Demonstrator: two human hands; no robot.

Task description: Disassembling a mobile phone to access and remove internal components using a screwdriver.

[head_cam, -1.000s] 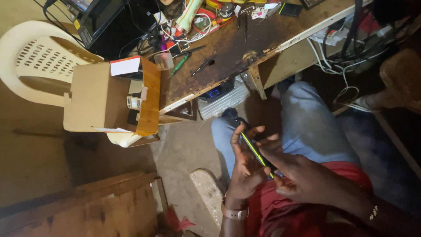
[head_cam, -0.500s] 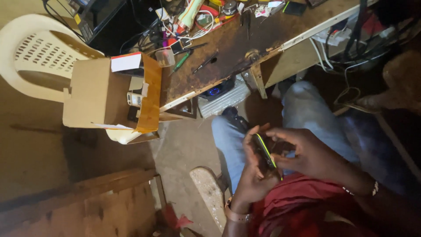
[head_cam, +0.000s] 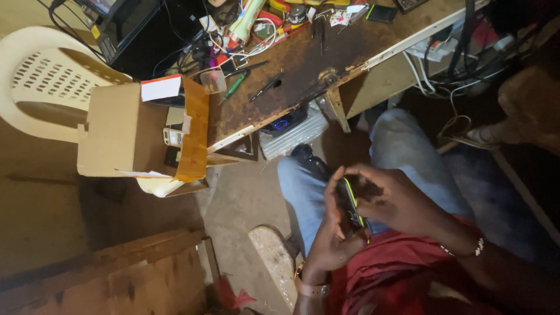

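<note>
Two hands met over the person's lap in the head view, and both gripped one small dark phone with a yellow-green edge. The left hand cupped it from below, fingers curled up around its side, so it could not slip. The right hand closed over it from above, its fingers bent down onto the top end, maybe to press or pull on it. The phone stood on its edge between the two palms, close to the red shirt, where the person could look straight down at it.

Up and away from the hands was a worn brown tabletop with wires and small tools on it. Far off to the left of the hands, a cardboard box sat on a white plastic chair.
</note>
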